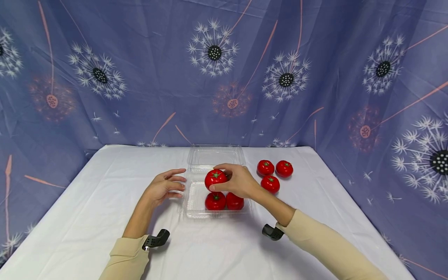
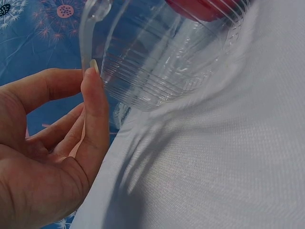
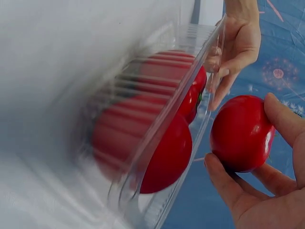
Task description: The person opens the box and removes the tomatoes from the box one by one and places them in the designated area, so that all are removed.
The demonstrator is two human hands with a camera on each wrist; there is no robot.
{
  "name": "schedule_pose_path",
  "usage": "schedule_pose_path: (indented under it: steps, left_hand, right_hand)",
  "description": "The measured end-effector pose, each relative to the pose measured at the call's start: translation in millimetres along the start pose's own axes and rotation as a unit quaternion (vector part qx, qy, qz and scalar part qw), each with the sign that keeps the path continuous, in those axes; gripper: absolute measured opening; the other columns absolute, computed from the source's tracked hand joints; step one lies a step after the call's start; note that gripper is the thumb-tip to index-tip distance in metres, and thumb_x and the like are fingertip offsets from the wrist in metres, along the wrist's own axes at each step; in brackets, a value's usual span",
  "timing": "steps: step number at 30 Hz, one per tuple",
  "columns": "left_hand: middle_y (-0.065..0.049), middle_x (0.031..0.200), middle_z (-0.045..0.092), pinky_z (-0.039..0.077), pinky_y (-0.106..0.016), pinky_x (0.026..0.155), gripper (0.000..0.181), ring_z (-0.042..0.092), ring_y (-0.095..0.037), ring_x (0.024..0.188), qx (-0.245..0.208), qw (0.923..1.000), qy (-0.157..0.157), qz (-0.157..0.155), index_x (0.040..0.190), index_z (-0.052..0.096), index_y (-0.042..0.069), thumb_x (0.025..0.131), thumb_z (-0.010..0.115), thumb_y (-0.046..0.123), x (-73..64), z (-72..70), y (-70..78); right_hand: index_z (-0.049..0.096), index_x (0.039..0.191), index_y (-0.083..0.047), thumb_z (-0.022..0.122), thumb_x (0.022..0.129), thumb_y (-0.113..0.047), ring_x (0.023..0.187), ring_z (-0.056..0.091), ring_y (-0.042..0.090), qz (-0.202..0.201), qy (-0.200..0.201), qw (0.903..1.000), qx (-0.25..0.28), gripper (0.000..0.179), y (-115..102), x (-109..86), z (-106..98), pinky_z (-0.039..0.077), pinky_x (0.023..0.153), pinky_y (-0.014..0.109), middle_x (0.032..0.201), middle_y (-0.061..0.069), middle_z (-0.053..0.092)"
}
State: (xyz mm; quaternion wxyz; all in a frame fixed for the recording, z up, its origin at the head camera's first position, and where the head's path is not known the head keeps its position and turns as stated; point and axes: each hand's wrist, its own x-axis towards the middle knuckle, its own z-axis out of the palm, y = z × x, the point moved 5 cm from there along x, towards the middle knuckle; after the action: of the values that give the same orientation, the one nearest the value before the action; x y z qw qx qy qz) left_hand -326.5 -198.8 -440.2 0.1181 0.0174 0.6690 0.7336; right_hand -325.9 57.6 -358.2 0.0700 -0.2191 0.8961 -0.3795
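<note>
A clear plastic box (image 1: 196, 202) lies with its hinged lid (image 1: 217, 157) thrown back. Two red tomatoes (image 1: 215, 201) sit side by side in its near right part. Above the box, my right hand (image 1: 241, 181) grips another tomato (image 1: 214, 178) between thumb and fingers; the right wrist view shows this held tomato (image 3: 242, 133) higher than the box rim. My left hand (image 1: 164, 188) is at the box's left side, fingers loosely extended. In the left wrist view its fingertips (image 2: 93, 78) meet or nearly meet the box rim; contact is hard to tell.
Three more tomatoes (image 1: 270, 184) stand grouped on the white cloth (image 1: 140, 171), right of the box. A blue curtain (image 1: 157, 77) with dandelion prints hangs behind the table and along its sides. Each wrist carries a black camera mount (image 1: 155, 239).
</note>
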Motion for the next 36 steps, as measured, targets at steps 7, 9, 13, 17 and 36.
schedule_pose_path:
  steps: [7,9,13,17,36]
  left_hand:
    - [-0.017,0.123,0.060,0.062,-0.030,0.066,0.072,0.069,-0.013,0.078,0.003,1.0000,-0.003,0.001,0.155,0.036,-0.001,0.090,0.066,-0.003,-0.7,0.4,1.2]
    - [-0.017,0.123,0.060,0.062,-0.029,0.066,0.072,0.069,-0.013,0.078,0.004,1.0000,-0.003,0.000,0.155,0.036,-0.001,0.090,0.066,-0.004,-1.2,-0.2,1.2]
    - [-0.016,0.122,0.060,0.062,-0.029,0.067,0.071,0.069,-0.013,0.079,0.004,1.0000,-0.004,0.002,0.155,0.036,-0.002,0.090,0.065,-0.004,-1.2,-0.5,1.2]
    - [-0.016,0.123,0.060,0.062,-0.030,0.068,0.071,0.069,-0.013,0.081,0.008,0.9999,-0.006,0.007,0.155,0.036,-0.002,0.090,0.065,-0.003,-1.2,0.4,1.7]
    - [-0.017,0.125,0.059,0.062,-0.031,0.069,0.072,0.068,-0.013,0.082,0.013,0.9999,-0.004,0.007,0.155,0.036,-0.001,0.090,0.067,-0.002,-2.7,0.2,2.0]
  right_hand:
    - [0.066,0.135,-0.021,0.088,0.077,-0.040,0.104,0.068,0.019,0.006,0.023,0.9997,0.002,0.065,10.2,-7.3,-14.9,0.060,0.084,0.036,0.112,0.003,0.074]
    - [0.066,0.135,-0.021,0.088,0.076,-0.040,0.104,0.068,0.019,0.009,0.028,0.9996,0.000,0.066,12.7,-9.1,-18.9,0.059,0.084,0.036,0.112,0.003,0.074]
    - [0.066,0.135,-0.020,0.089,0.077,-0.039,0.105,0.068,0.020,0.007,0.038,0.9993,-0.004,0.065,17.9,-13.0,-27.2,0.060,0.085,0.037,0.113,0.004,0.074]
    - [0.065,0.135,-0.019,0.088,0.078,-0.039,0.105,0.068,0.022,0.010,0.047,0.9988,-0.006,0.065,24.5,-17.5,-36.2,0.060,0.085,0.038,0.114,0.006,0.074]
    - [0.064,0.135,-0.013,0.087,0.079,-0.038,0.106,0.068,0.027,0.057,0.094,0.9938,-0.014,0.066,71.5,-40.2,-74.5,0.060,0.086,0.040,0.114,0.013,0.073]
